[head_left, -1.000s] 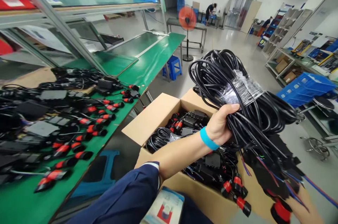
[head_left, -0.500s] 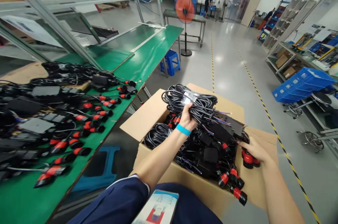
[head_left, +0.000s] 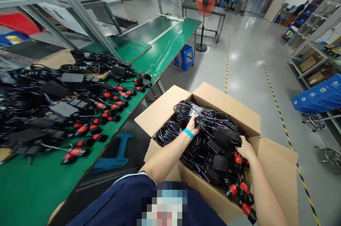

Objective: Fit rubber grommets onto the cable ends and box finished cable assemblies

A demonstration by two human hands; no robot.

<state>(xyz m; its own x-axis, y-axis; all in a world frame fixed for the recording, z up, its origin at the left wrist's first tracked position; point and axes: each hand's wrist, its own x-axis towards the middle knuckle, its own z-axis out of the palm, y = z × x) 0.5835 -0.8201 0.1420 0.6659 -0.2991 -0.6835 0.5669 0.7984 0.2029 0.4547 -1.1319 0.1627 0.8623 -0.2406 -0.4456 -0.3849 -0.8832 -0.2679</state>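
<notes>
An open cardboard box (head_left: pixel 229 103) in front of me is full of black cable coils, black adapter blocks and red-and-black connectors. My left hand (head_left: pixel 192 125), with a blue wristband, grips a coiled black cable bundle (head_left: pixel 195 113) wrapped in clear film, resting low at the box's far left. My right hand (head_left: pixel 245 149) is down inside the box at its right side, closed on a red-and-black connector (head_left: pixel 238 159) among the black blocks.
A green workbench (head_left: pixel 165 47) at left carries many black adapters and red-tipped cables (head_left: pixel 87 112). A blue stool (head_left: pixel 185 56) and a red fan (head_left: pixel 205 0) stand beyond. Blue crates (head_left: pixel 318 93) and shelving are on the right; people work far back.
Both hands lowered the cable bundle from high above the box down into it. My view shifted so the box sits more central.
</notes>
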